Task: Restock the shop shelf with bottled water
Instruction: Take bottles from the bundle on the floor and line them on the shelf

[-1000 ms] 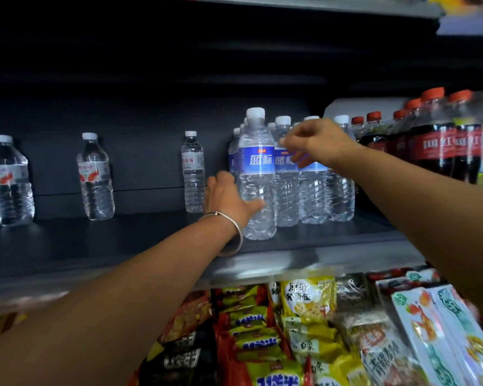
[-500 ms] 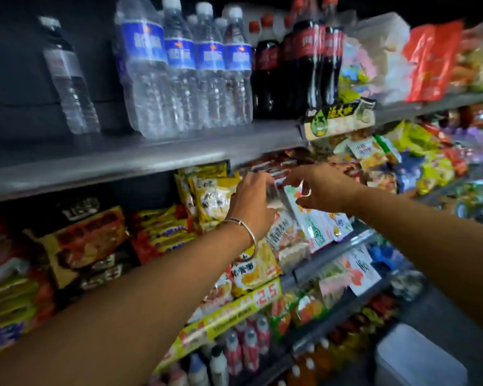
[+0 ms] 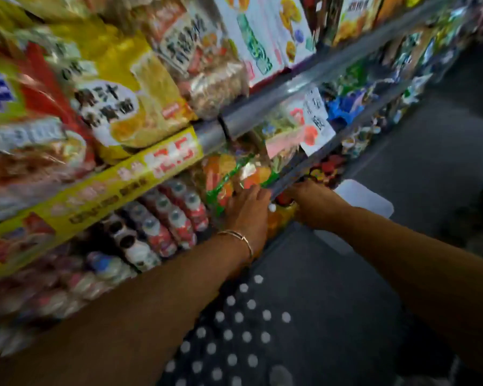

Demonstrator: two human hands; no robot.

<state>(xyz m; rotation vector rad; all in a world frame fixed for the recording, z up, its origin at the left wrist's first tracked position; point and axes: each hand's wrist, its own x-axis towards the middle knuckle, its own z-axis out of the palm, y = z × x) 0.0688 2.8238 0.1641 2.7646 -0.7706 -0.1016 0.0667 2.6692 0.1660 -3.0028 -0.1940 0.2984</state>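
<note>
Hands low at shelf edge, pic blurred.
Left hand (image 3: 247, 210), bracelet (image 3: 239, 236) on wrist, is being held near green packet (image 3: 234, 176); right hand (image 3: 313, 203) beside it; grips can't be told.

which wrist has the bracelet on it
The left wrist: a thin metal bracelet circles it just behind the left hand. The right hand's wrist is bare.
</note>
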